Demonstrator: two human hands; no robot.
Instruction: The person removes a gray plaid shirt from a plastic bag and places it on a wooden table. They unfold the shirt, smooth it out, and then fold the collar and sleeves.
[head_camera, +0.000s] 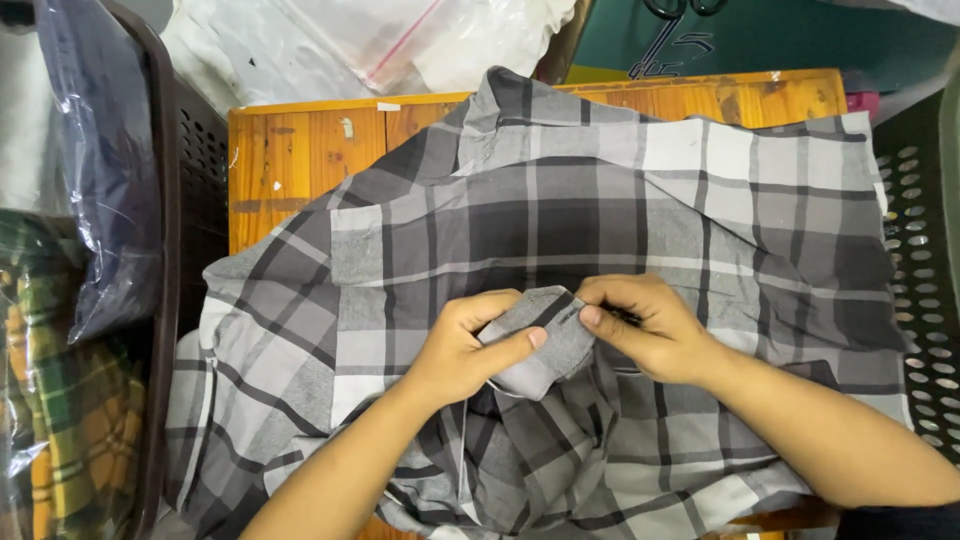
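A grey plaid shirt (560, 260) lies spread over an orange wooden worktop (290, 150), covering nearly all of it and spilling past its left and near edges. Only a strip of bare wood shows at the upper left and along the far edge behind the collar, so open room is scant.

The left hand (460, 345) and the right hand (650, 325) meet at the shirt's middle, low in the view. Both sets of fingers are closed in a pinch on a small folded flap of the plaid cloth (545, 340) — the left thumb pressed across its lower side, the right thumb and forefinger nipping its upper right corner. The hands nearly touch across the flap.

Hard against the worktop's left edge stands a dark brown perforated plastic basket (195, 170). Draped over its rim is a dark garment in a clear plastic bag (105, 160), and lower left sits a green and yellow plaid garment, also bagged in clear film (50, 400). Behind the worktop lie crumpled clear bags, one with a thin red strip (400, 40). At the right edge is a grey perforated panel (925, 300). At the top right, a teal surface (800, 35) carries black-handled scissors (670, 10), only partly in view.
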